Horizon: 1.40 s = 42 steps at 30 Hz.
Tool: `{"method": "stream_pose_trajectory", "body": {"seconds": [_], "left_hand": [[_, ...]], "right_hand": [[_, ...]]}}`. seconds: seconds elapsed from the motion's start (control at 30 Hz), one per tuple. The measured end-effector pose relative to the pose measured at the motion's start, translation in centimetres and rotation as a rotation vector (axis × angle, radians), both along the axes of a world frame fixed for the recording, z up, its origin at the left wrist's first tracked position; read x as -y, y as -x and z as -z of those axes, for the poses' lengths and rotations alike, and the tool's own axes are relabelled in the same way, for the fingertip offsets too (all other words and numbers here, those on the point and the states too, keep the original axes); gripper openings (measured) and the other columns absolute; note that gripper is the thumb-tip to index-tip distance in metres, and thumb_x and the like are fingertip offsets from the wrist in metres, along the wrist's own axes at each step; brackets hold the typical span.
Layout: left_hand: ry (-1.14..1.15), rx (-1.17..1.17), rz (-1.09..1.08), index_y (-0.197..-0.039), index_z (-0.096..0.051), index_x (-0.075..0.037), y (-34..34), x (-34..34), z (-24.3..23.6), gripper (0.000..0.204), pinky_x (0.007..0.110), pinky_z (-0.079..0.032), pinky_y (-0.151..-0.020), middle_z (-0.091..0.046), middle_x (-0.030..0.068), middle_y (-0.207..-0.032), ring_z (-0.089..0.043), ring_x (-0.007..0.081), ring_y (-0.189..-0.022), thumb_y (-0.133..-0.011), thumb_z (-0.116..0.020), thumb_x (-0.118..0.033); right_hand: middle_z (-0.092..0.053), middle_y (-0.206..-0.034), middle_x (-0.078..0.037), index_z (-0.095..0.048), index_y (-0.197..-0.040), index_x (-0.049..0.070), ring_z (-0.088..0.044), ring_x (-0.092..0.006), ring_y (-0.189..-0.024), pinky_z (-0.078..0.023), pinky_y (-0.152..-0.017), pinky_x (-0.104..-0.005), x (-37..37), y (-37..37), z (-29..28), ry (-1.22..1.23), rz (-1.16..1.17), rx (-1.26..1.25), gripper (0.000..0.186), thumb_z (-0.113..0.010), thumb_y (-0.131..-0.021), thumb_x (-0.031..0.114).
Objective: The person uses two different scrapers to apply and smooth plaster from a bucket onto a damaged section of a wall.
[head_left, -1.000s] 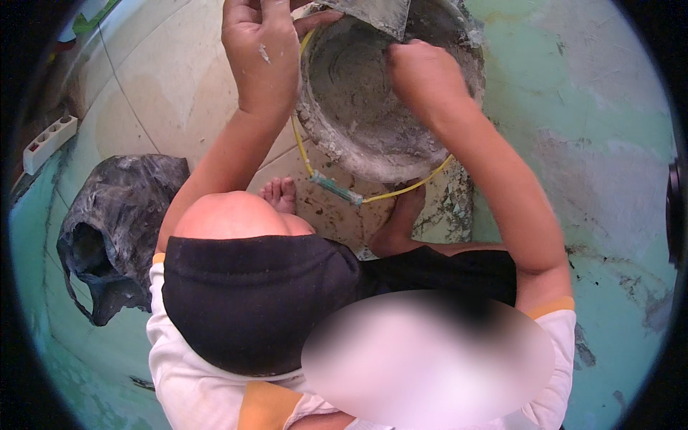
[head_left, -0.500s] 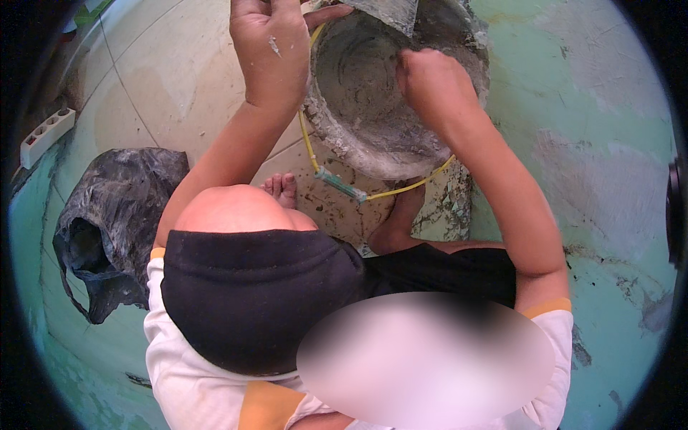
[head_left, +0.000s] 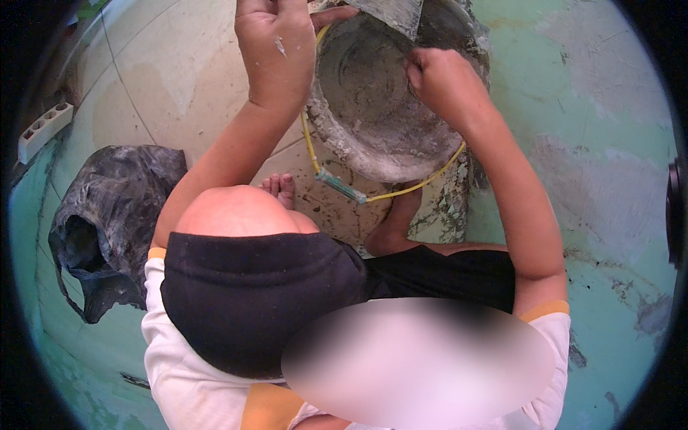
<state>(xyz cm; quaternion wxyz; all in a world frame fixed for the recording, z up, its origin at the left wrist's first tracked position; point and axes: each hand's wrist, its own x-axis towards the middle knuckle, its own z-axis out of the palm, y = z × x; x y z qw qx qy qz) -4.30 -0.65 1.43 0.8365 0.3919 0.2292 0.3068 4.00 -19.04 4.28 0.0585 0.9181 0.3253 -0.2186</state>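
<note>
A round bucket point(head_left: 387, 168) with a crusted rim stands in front of me, its inside coated with grey, mortar-like paste. My left hand point(head_left: 276, 57) is raised at the bucket's left rim, fingers bent and partly cut off by the picture's top. One of its digits stretches right to the edge of a flat grey plate point(head_left: 394, 16), smeared and angular, which lies over the bucket's mouth. My right hand point(head_left: 448, 82) is closed above the bucket's right side, just below the plate's corner. Whatever sits in its fingers is hidden.
The bucket's yellow handle point(head_left: 401, 192) with a green grip hangs toward me. A crumpled black plastic bag point(head_left: 136, 208) lies on the left, near a white block with holes point(head_left: 46, 132). Pale tiles point(head_left: 172, 79) lie left of the bucket; a patchy green surface point(head_left: 595, 179) extends along the right.
Both hands have shifted slightly right, the right one a little farther from the bucket's middle. The plate stays over the bucket's mouth.
</note>
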Motion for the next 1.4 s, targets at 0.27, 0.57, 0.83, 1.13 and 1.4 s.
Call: {"method": "stream_pose_trajectory", "body": {"seconds": [0.27, 0.57, 0.83, 1.13, 1.4], "left_hand": [[0.022, 0.000, 0.012, -0.126, -0.051, -0.002, -0.1, -0.2, 0.3, 0.025, 0.031, -0.065, -0.066, -0.068, 0.0121, -0.105, -0.071, 0.0203, -0.087, -0.109, -0.047, -0.020], [0.007, 0.010, 0.012, -0.126, -0.050, -0.002, -0.1, 0.0, 0.3, 0.026, 0.032, -0.065, -0.067, -0.067, 0.0111, -0.104, -0.071, 0.0198, -0.088, -0.108, -0.049, -0.020], [-0.027, -0.027, 0.005, -0.126, -0.050, -0.001, 0.3, 0.0, 0.2, 0.026, 0.032, -0.065, -0.068, -0.066, 0.0109, -0.105, -0.071, 0.0195, -0.090, -0.108, -0.049, -0.020], [0.026, -0.076, 0.041, -0.126, -0.051, -0.002, 0.8, 0.2, -0.8, 0.025, 0.033, -0.064, -0.071, -0.066, 0.0112, -0.108, -0.070, 0.0191, -0.090, -0.109, -0.047, -0.020], [-0.083, 0.014, -0.019, -0.117, -0.054, -0.003, 1.4, 0.1, 1.3, 0.020, 0.040, -0.065, -0.077, -0.065, 0.0084, -0.107, -0.068, 0.0203, -0.093, -0.107, -0.052, -0.020]], "right_hand": [[-0.071, -0.087, -0.023, -0.073, -0.098, 0.003, -0.068, -0.0440, -0.085, -0.056, -0.077, -0.0519, -0.5, 3.9, 0.4, 0.119, -0.288, -0.121, 0.021, -0.063, -0.092, 0.020], [-0.069, -0.088, -0.028, -0.073, -0.093, -0.001, -0.067, -0.0466, -0.087, -0.055, -0.082, -0.0522, 2.0, 2.1, -0.4, 0.217, -0.028, -0.163, 0.024, -0.060, -0.093, 0.020], [-0.068, -0.089, -0.030, -0.072, -0.092, -0.004, -0.067, -0.0480, -0.088, -0.055, -0.083, -0.0525, 1.2, 2.8, -0.9, 0.169, 0.019, -0.279, 0.026, -0.059, -0.093, 0.019], [-0.072, -0.075, -0.018, -0.073, -0.101, -0.004, -0.071, -0.0273, -0.063, -0.055, -0.060, -0.0414, 2.1, 2.7, 0.7, 0.108, 0.303, -0.475, 0.032, -0.058, -0.099, 0.024], [-0.072, -0.084, -0.025, -0.072, -0.100, -0.005, -0.073, -0.0355, -0.077, -0.057, -0.072, -0.0462, 0.1, 2.8, 0.5, 0.195, 0.186, -0.416, 0.031, -0.060, -0.095, 0.023]]}}
